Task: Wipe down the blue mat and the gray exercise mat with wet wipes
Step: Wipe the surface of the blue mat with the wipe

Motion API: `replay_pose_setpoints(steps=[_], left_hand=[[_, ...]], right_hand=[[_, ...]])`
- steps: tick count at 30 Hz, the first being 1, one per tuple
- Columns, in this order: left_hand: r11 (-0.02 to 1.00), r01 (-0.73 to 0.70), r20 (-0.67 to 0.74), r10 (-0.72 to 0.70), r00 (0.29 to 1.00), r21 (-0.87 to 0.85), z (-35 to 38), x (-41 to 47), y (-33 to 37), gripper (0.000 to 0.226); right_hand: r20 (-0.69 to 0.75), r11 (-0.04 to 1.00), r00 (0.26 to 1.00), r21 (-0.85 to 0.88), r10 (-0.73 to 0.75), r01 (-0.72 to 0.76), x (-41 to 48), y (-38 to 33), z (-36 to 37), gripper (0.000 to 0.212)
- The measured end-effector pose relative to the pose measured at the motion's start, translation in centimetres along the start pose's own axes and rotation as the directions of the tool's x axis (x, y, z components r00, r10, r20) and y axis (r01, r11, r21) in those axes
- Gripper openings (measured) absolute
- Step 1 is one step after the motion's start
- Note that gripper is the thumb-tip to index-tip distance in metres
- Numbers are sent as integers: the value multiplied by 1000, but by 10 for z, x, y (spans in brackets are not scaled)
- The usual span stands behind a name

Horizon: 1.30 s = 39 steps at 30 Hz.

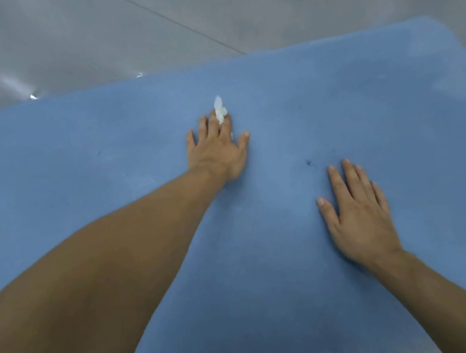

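While the blue mat (335, 102) lies flat on a grey, glossy floor (85, 32) crossed by a thin dark seam, it fills most of the view, and its surface shows faint pale smears and a few dark specks. Of the two hands, the left hand (216, 148) reaches forward with fingers spread flat, pressing a crumpled white wet wipe (220, 112) onto the mat. The right hand (357, 218) lies nearer, palm down, fingers straight, holding nothing.

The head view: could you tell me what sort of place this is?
Probably a gym or exercise room: a blue mat on smooth gray floor, a wipe under the left hand.
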<state>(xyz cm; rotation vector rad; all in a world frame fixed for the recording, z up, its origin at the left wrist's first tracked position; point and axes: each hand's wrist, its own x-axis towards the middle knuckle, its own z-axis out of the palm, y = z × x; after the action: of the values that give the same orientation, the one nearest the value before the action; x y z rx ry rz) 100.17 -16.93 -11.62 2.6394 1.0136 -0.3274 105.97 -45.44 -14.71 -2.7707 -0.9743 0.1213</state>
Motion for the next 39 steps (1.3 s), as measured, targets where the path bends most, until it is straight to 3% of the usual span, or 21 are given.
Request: replay_pose_setpoints(steps=[3,11,15,17,20,24,27,31,35,39], left_hand=[[1000,-24,33,23,999,7,1,5,13,75],[880,-468,62,464,884,80,39,-49,68,70],[774,-610,122,597,793,173,43,-78,26,71],[760,-609,132,596,792,227,40,-89,-17,74],[841,-491,87,484,871,229,28,-109,-96,72],[985,-109,-44,116,992,135,15,-147,-200,76],[984,178,-117,-175,978,12,10,-185,-265,81],[887,451,-123,-460,879,-97,12,-241,-324,84],[826,545,-109,-561,821,-146,23,-289,-342,79],[881,465,-65,-471,880,-90,32,-318,-337,85]], right_hand=[[32,999,999,36,19,-20,2,-2,-3,79],[50,995,999,104,6,-11,3,0,-7,71],[101,993,995,114,-9,-2,0,-22,-7,62],[103,992,992,112,-76,65,-2,-43,-3,63],[116,979,978,133,-172,157,-2,-85,7,70],[125,933,930,154,-345,326,-9,-147,21,74],[146,879,871,169,-470,446,-19,-192,30,70],[165,796,780,177,-604,579,-42,-245,40,67],[191,702,676,196,-712,685,-65,-287,47,68],[251,614,563,235,-788,754,-86,-322,50,67]])
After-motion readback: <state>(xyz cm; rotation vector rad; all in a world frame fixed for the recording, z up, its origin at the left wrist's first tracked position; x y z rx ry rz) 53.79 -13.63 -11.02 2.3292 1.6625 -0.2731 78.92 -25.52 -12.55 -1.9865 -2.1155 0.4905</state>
